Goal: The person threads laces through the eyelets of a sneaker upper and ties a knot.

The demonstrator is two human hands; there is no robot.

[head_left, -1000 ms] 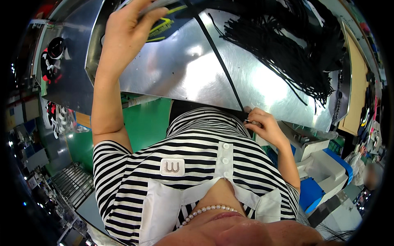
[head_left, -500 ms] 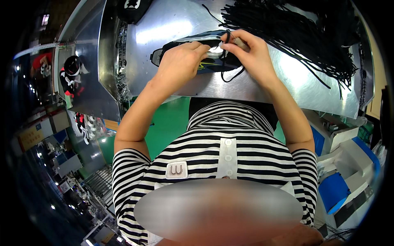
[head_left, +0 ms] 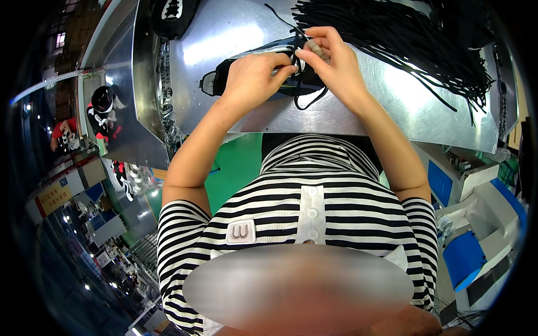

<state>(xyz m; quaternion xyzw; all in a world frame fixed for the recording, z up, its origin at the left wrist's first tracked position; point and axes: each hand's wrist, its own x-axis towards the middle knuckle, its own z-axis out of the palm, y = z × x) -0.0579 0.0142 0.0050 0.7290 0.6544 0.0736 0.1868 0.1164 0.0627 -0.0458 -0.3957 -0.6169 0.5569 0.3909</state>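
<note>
Shoe (head_left: 286,88), dark, fabric-like, on shiny metal bench (head_left: 392,115) under L hand (head_left: 255,77); prob. light, soft, best held at heel (head_left: 221,73). Flat black lace (head_left: 303,107) looks limp. R hand (head_left: 338,63) clasps tan-handled tool (head_left: 318,50); can't tell if L pinches lace.

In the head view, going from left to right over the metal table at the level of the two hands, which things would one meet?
Dark shoe's exposed left end, left hand, right hand, bundle of black laces.
</note>
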